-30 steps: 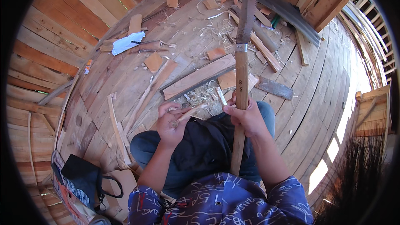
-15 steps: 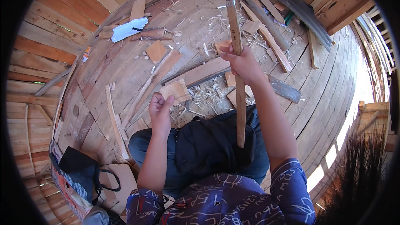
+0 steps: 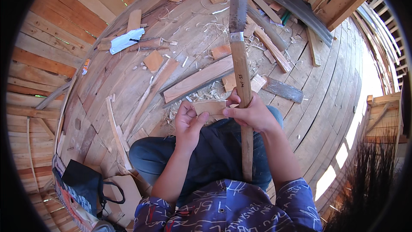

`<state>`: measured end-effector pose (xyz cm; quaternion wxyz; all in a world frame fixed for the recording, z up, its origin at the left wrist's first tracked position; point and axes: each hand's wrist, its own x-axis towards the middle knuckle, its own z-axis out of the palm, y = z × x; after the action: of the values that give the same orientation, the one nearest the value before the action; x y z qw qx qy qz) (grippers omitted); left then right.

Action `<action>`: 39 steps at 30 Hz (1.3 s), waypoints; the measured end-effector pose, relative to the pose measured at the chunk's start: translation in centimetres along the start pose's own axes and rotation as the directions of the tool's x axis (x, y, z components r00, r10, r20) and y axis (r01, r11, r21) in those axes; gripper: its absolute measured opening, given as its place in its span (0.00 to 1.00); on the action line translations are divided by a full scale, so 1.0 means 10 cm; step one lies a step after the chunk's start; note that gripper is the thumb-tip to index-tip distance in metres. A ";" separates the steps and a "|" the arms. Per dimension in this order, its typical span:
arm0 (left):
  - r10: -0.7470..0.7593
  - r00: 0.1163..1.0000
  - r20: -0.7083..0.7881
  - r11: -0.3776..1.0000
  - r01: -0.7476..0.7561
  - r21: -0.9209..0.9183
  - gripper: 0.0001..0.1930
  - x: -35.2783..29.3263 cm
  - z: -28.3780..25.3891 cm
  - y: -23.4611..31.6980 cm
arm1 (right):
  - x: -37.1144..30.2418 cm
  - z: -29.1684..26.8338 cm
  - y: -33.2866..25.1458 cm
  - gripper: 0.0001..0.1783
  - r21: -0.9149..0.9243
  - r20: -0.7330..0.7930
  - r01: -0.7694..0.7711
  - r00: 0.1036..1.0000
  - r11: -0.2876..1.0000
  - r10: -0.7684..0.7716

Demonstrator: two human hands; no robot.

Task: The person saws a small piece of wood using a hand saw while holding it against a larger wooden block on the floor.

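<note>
My left hand (image 3: pixel 188 124) pinches one end of a small flat piece of wood (image 3: pixel 209 108) between thumb and fingers, above my lap. My right hand (image 3: pixel 256 115) is closed round the long wooden handle of a saw (image 3: pixel 243 66). Its thumb and fingertip also meet the other end of the wood piece. The handle stands upright in the view, its lower end over my crossed legs. A metal collar joins it to the toothed blade (image 3: pixel 238 10), which points away from me and runs out of the top of the view.
A plank (image 3: pixel 199 79) lies on the board floor just ahead, among shavings and several wood offcuts. A bark-edged strip (image 3: pixel 283 89) is to the right. Left lie long thin strips (image 3: pixel 116 131) and a light blue sheet (image 3: pixel 125 41). A black bag (image 3: pixel 81 182) rests at lower left.
My right hand has come down nearer my body with the saw, so more blade shows. My left hand has moved right with the wood piece, and both hands now meet at it.
</note>
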<state>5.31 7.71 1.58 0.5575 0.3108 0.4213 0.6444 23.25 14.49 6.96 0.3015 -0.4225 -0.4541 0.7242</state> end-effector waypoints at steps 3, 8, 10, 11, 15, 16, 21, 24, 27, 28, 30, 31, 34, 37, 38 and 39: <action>0.109 0.990 0.094 0.990 -0.116 0.081 0.13 -0.02 0.14 0.01 | -0.10 -0.06 -0.13 0.24 -0.007 -0.049 0.027 0.998 1.000 -0.027; -0.066 0.948 0.310 0.937 -0.048 0.347 0.10 0.05 0.21 0.30 | -0.28 -0.25 -0.43 0.23 -0.164 -0.079 0.032 0.996 0.986 -0.046; -0.164 0.922 0.350 0.904 -0.001 0.427 0.07 0.09 0.23 0.37 | -0.33 -0.31 -0.51 0.21 -0.285 -0.028 -0.016 1.000 0.958 0.008; -0.155 0.915 0.373 0.891 -0.034 0.454 0.07 0.12 0.24 0.38 | -0.35 -0.32 -0.56 0.20 -0.368 -0.015 -0.058 0.998 0.928 0.056; -0.050 0.934 0.355 0.814 -0.168 0.556 0.08 0.28 0.22 0.25 | -0.43 -0.51 -0.41 0.17 -0.542 -0.054 -0.082 0.997 0.836 0.062; -0.008 0.942 0.336 0.794 -0.199 0.575 0.08 0.37 0.19 0.15 | -0.45 -0.71 -0.27 0.15 -0.572 -0.093 -0.089 0.995 0.815 0.043; 0.121 0.966 0.229 0.647 -0.252 0.719 0.10 1.00 -0.28 -0.29 | -0.50 -1.10 0.08 0.11 -0.631 -0.345 -0.218 0.938 0.745 -0.018; 0.295 0.926 0.233 0.441 -0.349 0.827 0.09 1.38 -0.32 -0.50 | -0.50 -1.35 0.29 0.13 -0.526 -0.442 -0.283 0.897 0.802 0.026; 0.460 0.823 0.333 0.193 -0.459 0.867 0.10 1.75 -0.28 -0.77 | -0.45 -1.50 0.40 0.12 -0.452 -0.488 -0.317 0.870 0.834 0.067; 0.486 0.794 0.365 0.158 -0.491 0.857 0.10 1.87 -0.28 -0.87 | -0.43 -1.55 0.45 0.12 -0.468 -0.495 -0.299 0.868 0.831 0.034; 0.498 0.740 0.452 0.069 -0.553 0.830 0.11 2.08 -0.28 -1.10 | -0.36 -1.66 0.56 0.11 -0.495 -0.510 -0.271 0.860 0.825 -0.023; 0.481 0.716 0.505 0.019 -0.585 0.811 0.11 2.16 -0.29 -1.23 | -0.31 -1.71 0.59 0.12 -0.580 -0.512 -0.271 0.855 0.768 -0.085; 0.427 0.708 0.562 0.002 -0.622 0.783 0.11 2.20 -0.30 -1.58 | -0.18 -1.80 0.75 0.14 -0.741 -0.478 -0.267 0.854 0.616 -0.205; 0.354 0.731 0.583 0.041 -0.635 0.771 0.13 2.18 -0.29 -1.70 | -0.08 -1.92 0.87 0.13 -0.805 -0.428 -0.248 0.872 0.539 -0.237; 0.296 0.737 0.607 0.039 -0.645 0.763 0.15 2.17 -0.30 -1.66 | -0.05 -1.95 0.93 0.13 -0.799 -0.441 -0.258 0.866 0.543 -0.238; 0.242 0.743 0.624 0.037 -0.650 0.759 0.17 2.13 -0.30 -1.57 | 0.00 -1.96 0.98 0.13 -0.798 -0.445 -0.261 0.863 0.543 -0.240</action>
<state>5.98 28.38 -15.23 0.0637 0.8022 0.5016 0.3176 40.06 18.39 -6.46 0.1651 -0.6910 -0.6452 0.2812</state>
